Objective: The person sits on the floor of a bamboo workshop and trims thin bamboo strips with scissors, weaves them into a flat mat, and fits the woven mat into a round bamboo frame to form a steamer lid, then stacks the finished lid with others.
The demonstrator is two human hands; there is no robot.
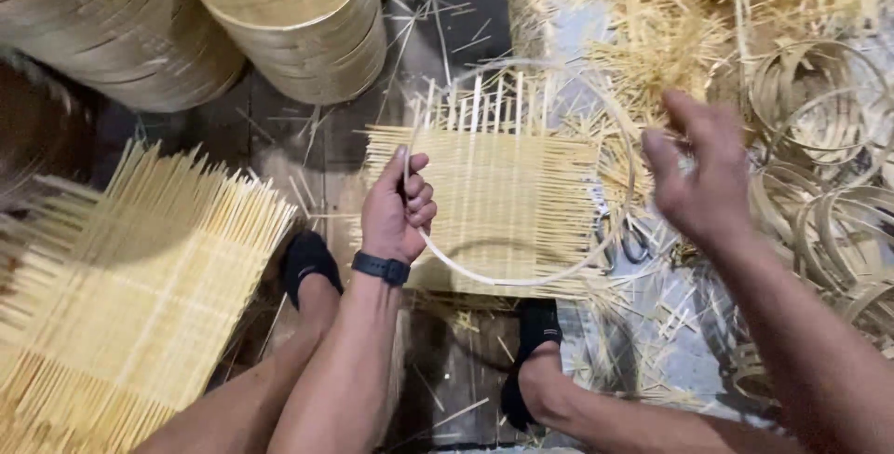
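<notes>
Two hands work: the left hand (pixel 398 207) grips a thin bamboo hoop (pixel 559 272) over a pale woven mat (pixel 503 193); the right hand (pixel 698 179) hovers loosely open, empty.

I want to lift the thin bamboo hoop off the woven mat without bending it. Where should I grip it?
Probably pinch the hoop at its near-left arc, coming from the left edge of the woven mat, where the left hand already grips it. There the thin strip runs past the mat's edge, so fingers can close around it.
</notes>
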